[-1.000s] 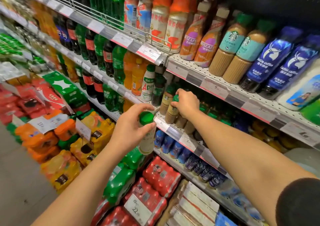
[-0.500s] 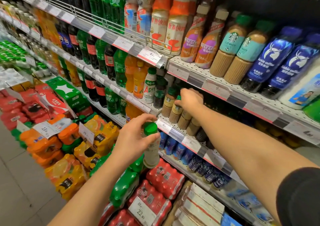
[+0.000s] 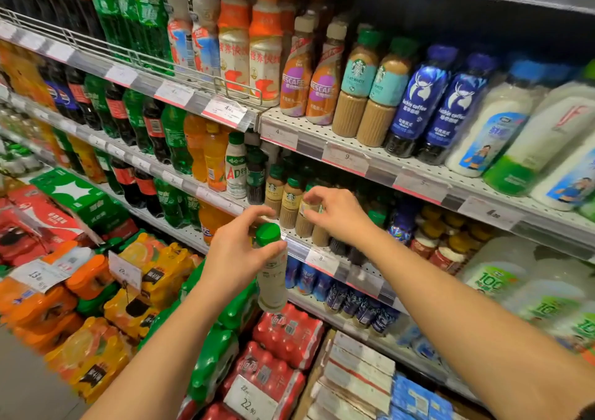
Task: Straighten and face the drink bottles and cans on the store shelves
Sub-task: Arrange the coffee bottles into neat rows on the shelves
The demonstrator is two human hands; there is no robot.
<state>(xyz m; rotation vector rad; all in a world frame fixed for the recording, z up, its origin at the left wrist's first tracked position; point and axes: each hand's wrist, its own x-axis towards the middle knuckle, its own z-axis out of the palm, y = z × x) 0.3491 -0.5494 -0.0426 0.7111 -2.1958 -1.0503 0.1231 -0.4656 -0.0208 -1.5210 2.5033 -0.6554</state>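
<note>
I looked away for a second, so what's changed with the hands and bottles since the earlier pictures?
The right hand has drawn back from the shelf, bringing a small coffee bottle forward at the shelf edge. The left hand keeps its grip on the green-capped bottle, off the shelf as before.

coffee bottles (image 3: 291, 202) tightly packed, aisle side open

White perforated shelves (image 3: 380, 149), upright drink bottles (image 3: 370, 88) in rows, price tags (image 3: 345, 159)
</note>
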